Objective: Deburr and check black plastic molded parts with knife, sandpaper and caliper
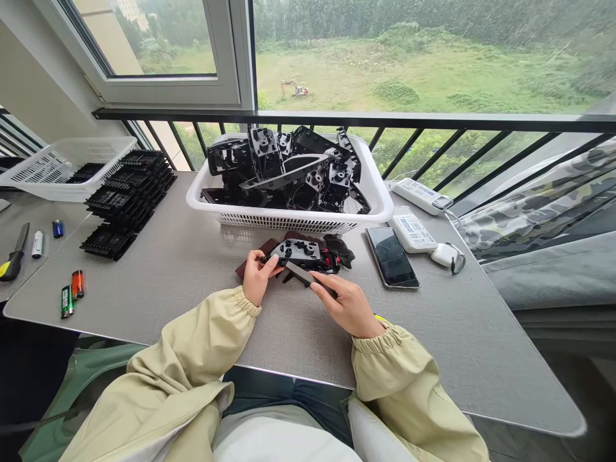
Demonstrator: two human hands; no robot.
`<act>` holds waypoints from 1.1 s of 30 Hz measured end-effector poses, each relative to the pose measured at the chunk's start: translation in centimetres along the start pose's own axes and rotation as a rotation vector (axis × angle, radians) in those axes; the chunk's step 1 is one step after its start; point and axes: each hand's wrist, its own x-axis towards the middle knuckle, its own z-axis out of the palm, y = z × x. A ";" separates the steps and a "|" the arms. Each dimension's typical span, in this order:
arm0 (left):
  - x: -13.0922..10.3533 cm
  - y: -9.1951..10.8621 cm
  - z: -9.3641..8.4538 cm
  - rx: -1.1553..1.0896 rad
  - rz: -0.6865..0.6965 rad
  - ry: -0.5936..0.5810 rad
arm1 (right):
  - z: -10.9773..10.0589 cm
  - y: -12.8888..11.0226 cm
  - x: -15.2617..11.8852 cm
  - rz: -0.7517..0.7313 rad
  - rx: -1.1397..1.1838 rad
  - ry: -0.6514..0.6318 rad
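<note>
A black plastic part [299, 250] with a grey face and dark fittings lies near the middle of the table, its left end pinched between the thumb and fingers of my left hand [258, 276]. My right hand [347, 304] is closed around the handle of a flat grey blade-like tool [299, 273], whose tip is at the part's lower left edge. Dark red-brown material [245, 268] shows beneath and behind the part. A dark, crumpled piece [339, 251] with some red lies at its right end.
Behind the part stands a white basket [289, 220] heaped with black plastic pieces. Stacked black trays [128, 199], batteries [77, 283], a knife [17, 253] and another white basket [43, 173] are at left. A phone [392, 256] and white devices [414, 230] lie at right.
</note>
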 end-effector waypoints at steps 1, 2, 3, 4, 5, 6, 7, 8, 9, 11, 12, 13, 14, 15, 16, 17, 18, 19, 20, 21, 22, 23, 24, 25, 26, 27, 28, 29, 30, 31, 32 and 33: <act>0.0 0.0 0.0 0.000 -0.006 0.008 | 0.1 0.0 0.0 -0.004 -0.007 -0.004; 0.0 -0.1 0.0 -0.002 -0.015 0.016 | 0.1 0.1 0.0 -0.010 -0.014 -0.008; 0.0 -0.1 0.0 -0.005 -0.026 0.022 | 0.2 0.1 0.0 -0.016 -0.021 -0.011; 0.1 -0.2 0.0 -0.009 -0.035 0.028 | 0.3 0.1 -0.1 -0.023 -0.026 -0.016; 0.1 -0.2 0.0 -0.013 -0.040 0.035 | 0.3 0.2 -0.1 -0.031 -0.032 -0.019; 0.1 -0.3 0.0 -0.018 -0.037 0.043 | 0.4 0.2 -0.1 -0.038 -0.039 -0.021; 0.2 -0.4 -0.1 -0.022 -0.031 0.050 | 0.4 0.3 -0.2 -0.045 -0.046 -0.021; 0.2 -0.5 -0.1 -0.025 -0.022 0.057 | 0.5 0.4 -0.2 -0.052 -0.054 -0.019; 0.3 -0.6 -0.2 -0.027 -0.012 0.063 | 0.5 0.5 -0.3 -0.059 -0.062 -0.018; 0.3 -0.8 -0.2 -0.032 -0.004 0.080 | 0.6 0.6 -0.4 -0.065 -0.074 -0.018; 0.3 -0.8 -0.2 -0.032 -0.007 0.086 | 0.6 0.6 -0.4 -0.062 -0.077 -0.023; 0.2 -0.9 -0.2 -0.030 -0.012 0.089 | 0.6 0.6 -0.4 -0.056 -0.078 -0.031; 0.2 -1.0 -0.3 -0.027 -0.016 0.090 | 0.5 0.6 -0.5 -0.047 -0.077 -0.041; 0.2 -1.1 -0.3 -0.020 -0.018 0.087 | 0.5 0.6 -0.5 -0.040 -0.077 -0.056; 0.1 -1.2 -0.3 -0.011 -0.016 0.084 | 0.5 0.6 -0.5 -0.035 -0.076 -0.071; 0.1 -1.3 -0.3 -0.002 -0.012 0.083 | 0.5 0.5 -0.5 -0.034 -0.075 -0.087; 0.1 -1.4 -0.3 0.006 -0.008 0.084 | 0.5 0.5 -0.5 -0.034 -0.074 -0.101; 0.1 -1.5 -0.3 0.013 -0.006 0.085 | 0.5 0.4 -0.5 -0.037 -0.071 -0.115; 0.1 -1.6 -0.3 0.018 -0.005 0.086 | 0.5 0.3 -0.5 -0.040 -0.069 -0.123; 0.1 -1.6 -0.4 0.021 -0.004 0.087 | 0.5 0.3 -0.5 -0.044 -0.066 -0.129; 0.1 -1.7 -0.4 0.023 -0.003 0.086 | 0.5 0.3 -0.5 -0.047 -0.065 -0.127; 0.1 -1.7 -0.4 0.024 -0.002 0.080 | 0.5 0.3 -0.4 -0.050 -0.065 -0.119; 0.1 -1.7 -0.5 0.024 -0.001 0.070 | 0.5 0.3 -0.4 -0.052 -0.068 -0.103; 0.2 -1.6 -0.5 0.022 -0.001 0.055 | 0.5 0.4 -0.3 -0.052 -0.074 -0.082; 0.2 -1.6 -0.6 0.018 0.001 0.039 | 0.5 0.4 -0.2 -0.047 -0.083 -0.060; 0.2 -1.6 -0.6 0.014 0.003 0.022 | 0.5 0.4 -0.2 -0.041 -0.094 -0.043; 0.3 -1.5 -0.6 0.009 0.005 0.007 | 0.5 0.4 -0.1 -0.033 -0.105 -0.036; 0.3 -1.5 -0.7 0.005 0.006 -0.004 | 0.5 0.4 0.0 -0.023 -0.116 -0.043; 0.3 -1.5 -0.7 0.001 0.006 -0.012 | 0.5 0.4 0.0 -0.012 -0.128 -0.060; 0.3 -1.4 -0.7 -0.001 0.004 -0.020 | 0.5 0.4 0.1 -0.002 -0.138 -0.083; 0.4 -1.4 -0.7 -0.003 0.001 -0.027 | 0.5 0.3 0.2 0.009 -0.149 -0.107; 0.4 -1.3 -0.7 -0.001 -0.001 -0.034 | 0.5 0.2 0.2 0.020 -0.158 -0.126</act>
